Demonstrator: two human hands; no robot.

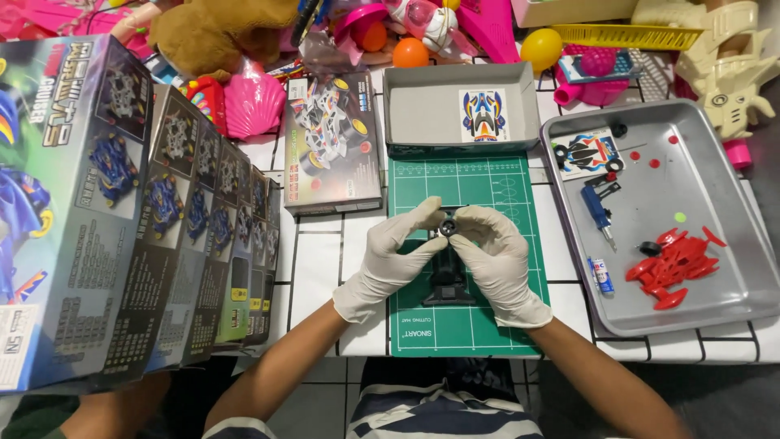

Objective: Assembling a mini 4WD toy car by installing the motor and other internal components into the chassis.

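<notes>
Wheel, small and black with a pale hub, sits pinched between the fingertips of both gloved hands, just above the green mat. Left hand closes thumb and forefinger on its left side; right hand grips it from the right, fingers curled over the top. Directly under the hands a black chassis lies on the mat, partly hidden by the palms.

Left of the hands, a row of boxes stands on edge along the white table, the nearest and largest one printed with a blue car. Right of the mat is a metal tray. In it, nearest the person, lie red parts, a small battery and a black tyre; further back are a blue screwdriver, a sticker sheet and a few red and green dots whose kind I cannot tell.

Beyond the mat, a flat kit box showing a white car lies beside an open grey box lid with a car sticker inside. At the far edge is a heap of toys: a brown plush, orange ball, yellow egg and pink plastic pieces.
</notes>
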